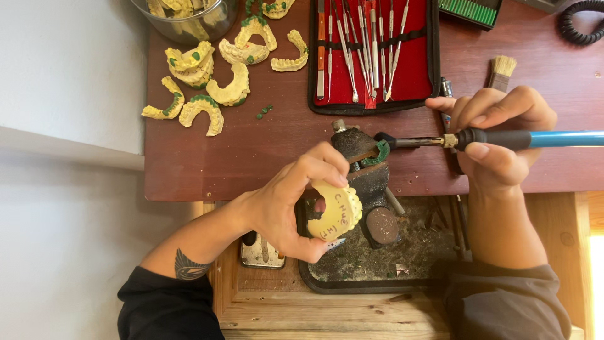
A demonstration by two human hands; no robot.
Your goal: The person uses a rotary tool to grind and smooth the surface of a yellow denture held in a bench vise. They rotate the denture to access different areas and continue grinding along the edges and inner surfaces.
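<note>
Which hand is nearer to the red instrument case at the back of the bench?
Right. The right hand holds the blue-handled tool just below the red instrument case's lower right corner. The left hand, holding a yellow dental cast, sits lower, near the bench edge.

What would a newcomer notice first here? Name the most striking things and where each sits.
At centre, the left hand holds a yellow dental cast beside a dark bench vise, while the right hand grips a blue-handled tool whose tip meets a green wax piece. More yellow casts lie scattered top left, and a red instrument case lies open at top centre.
</note>
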